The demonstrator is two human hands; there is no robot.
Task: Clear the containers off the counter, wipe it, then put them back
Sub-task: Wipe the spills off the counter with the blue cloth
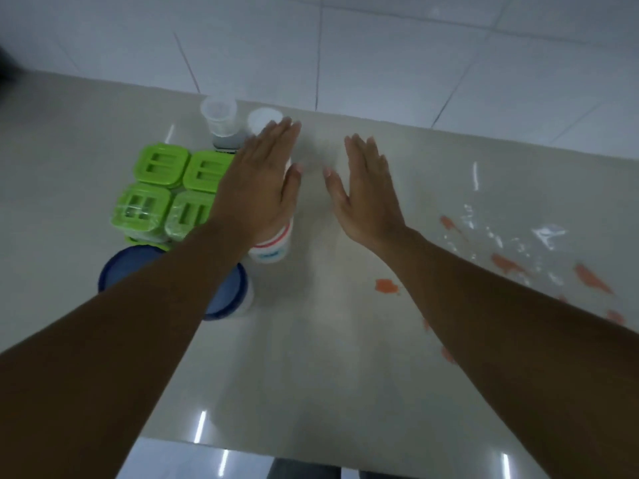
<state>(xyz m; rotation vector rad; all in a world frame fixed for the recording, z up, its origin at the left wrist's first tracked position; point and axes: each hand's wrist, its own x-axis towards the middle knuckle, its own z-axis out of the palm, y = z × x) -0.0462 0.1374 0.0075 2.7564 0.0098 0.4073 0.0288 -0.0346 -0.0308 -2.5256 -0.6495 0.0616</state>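
Table [311, 357] seen from above, pale beige and glossy, with short streaks of reflected light near its front edge. Behind it, wall [449, 46] of large white tiles with thin dark joints, meeting the far edge of the table. Below the front edge, strip of shiny floor [166, 458].

On the left half of the table, one tight group:
- four green-lidded boxes [162, 188] in a two-by-two block
- blue-lidded tub [230, 292] nearest the front, partly hidden by the left forearm
- white tub [273, 248] with a red band, just right of the green block
- clear cup [219, 115] and white-capped jar [261, 121], side by side at the far edge, close to the wall

Above the white tub, left hand [257, 181], flat and palm down, fingers [280, 136] straight and pressed together, thumb alongside; contact with the tub not determinable. Over bare table to the right of the group, right hand [366, 195], flat and palm down, fingers straight and nearly together, thumb angled toward the left hand. Both hands empty.

On the right half of the table, clear plastic sheet [539, 236], crinkled and glinting, printed with orange shapes. Near the right forearm, single orange patch [387, 286]; on the sheet or on the table itself, not determinable.
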